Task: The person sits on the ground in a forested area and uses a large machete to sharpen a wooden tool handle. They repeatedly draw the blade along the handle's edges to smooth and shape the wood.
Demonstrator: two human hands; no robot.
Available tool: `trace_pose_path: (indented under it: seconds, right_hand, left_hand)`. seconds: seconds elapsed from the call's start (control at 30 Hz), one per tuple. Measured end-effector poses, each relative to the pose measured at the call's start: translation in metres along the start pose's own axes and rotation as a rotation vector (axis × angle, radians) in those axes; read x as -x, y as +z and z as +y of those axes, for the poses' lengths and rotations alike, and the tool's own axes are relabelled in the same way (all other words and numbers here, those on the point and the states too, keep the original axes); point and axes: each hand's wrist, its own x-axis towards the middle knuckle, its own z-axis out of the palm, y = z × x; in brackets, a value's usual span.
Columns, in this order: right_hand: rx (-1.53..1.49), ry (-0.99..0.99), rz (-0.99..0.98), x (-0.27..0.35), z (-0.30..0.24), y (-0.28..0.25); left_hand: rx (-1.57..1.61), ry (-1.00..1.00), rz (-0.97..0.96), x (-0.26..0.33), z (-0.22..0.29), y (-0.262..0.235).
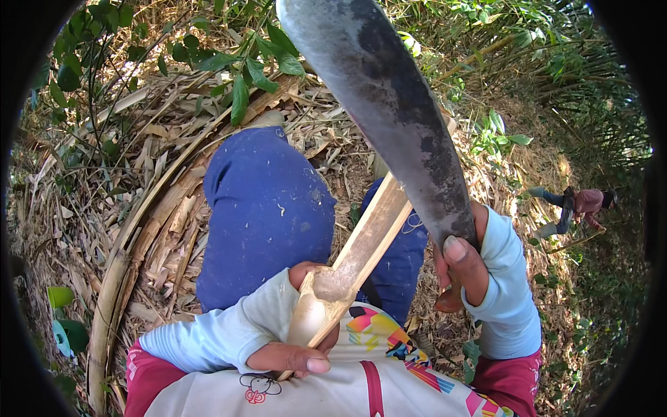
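Observation:
A machete with a wide, curved, dark-stained blade rises in front of me toward the top of the view. My right hand is closed at the base of its blade, the thumb lying along the metal; the handle is mostly hidden. In my left hand, close to my belly, is a split length of bamboo. Its hollow pale inside faces up, with a node wall across it near my fingers. The bamboo slants away to the upper right, and its far part passes behind the blade. Whether the two touch cannot be made out.
My blue-trousered knees are bent beneath the work. Long bamboo poles curve along the left over dry leaf litter. A leafy branch hangs at upper left. Green containers lie far left. Another person stands at far right.

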Motion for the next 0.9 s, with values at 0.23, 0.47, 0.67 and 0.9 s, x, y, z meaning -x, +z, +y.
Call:
trace_pose_path:
  seconds: [0.23, 0.47, 0.67, 0.9]
  right_hand:
    - [-0.005, -0.064, -0.014, -0.003, -0.002, 0.001]
    - [0.035, -0.029, -0.112, -0.002, -0.001, 0.004]
    - [-0.02, -0.022, -0.083, -0.003, -0.004, 0.006]
    - [0.001, -0.048, -0.075, -0.006, -0.009, 0.009]
  left_hand:
    - [-0.069, -0.031, -0.02, -0.002, 0.004, 0.0]
    - [-0.013, -0.036, -0.013, -0.001, 0.001, -0.001]
    - [-0.053, -0.034, -0.023, -0.002, 0.003, 0.0]
    - [-0.058, -0.008, -0.037, -0.001, 0.0, -0.003]
